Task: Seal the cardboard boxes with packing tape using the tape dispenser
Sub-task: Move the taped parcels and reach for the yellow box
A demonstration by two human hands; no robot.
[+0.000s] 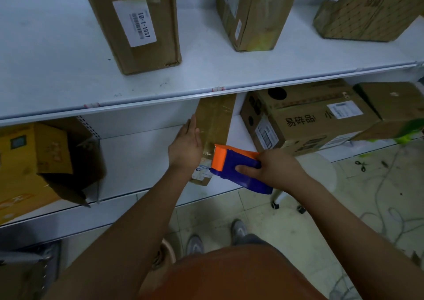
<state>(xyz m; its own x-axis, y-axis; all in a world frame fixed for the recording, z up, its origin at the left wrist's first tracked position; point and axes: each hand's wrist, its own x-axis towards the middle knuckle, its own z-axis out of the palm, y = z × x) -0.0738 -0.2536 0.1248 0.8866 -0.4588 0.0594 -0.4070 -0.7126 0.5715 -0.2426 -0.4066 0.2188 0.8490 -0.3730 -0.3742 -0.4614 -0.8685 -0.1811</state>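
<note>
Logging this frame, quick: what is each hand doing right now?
Left hand: open, straight fingers against the taped cardboard box.
Right hand: grips the blue and orange tape dispenser.

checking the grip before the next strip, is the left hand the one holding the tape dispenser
No, the right hand grips the blue and orange tape dispenser, while the left hand rests flat against the box.

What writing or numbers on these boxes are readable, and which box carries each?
"10-1-1937": white label on the tall upper-shelf box.
"易碎品!": side of the lower-shelf box at right.
Too small or blurred: the barcode stickers on that box, the sticker on the narrow box being taped, the yellow box print.
</note>
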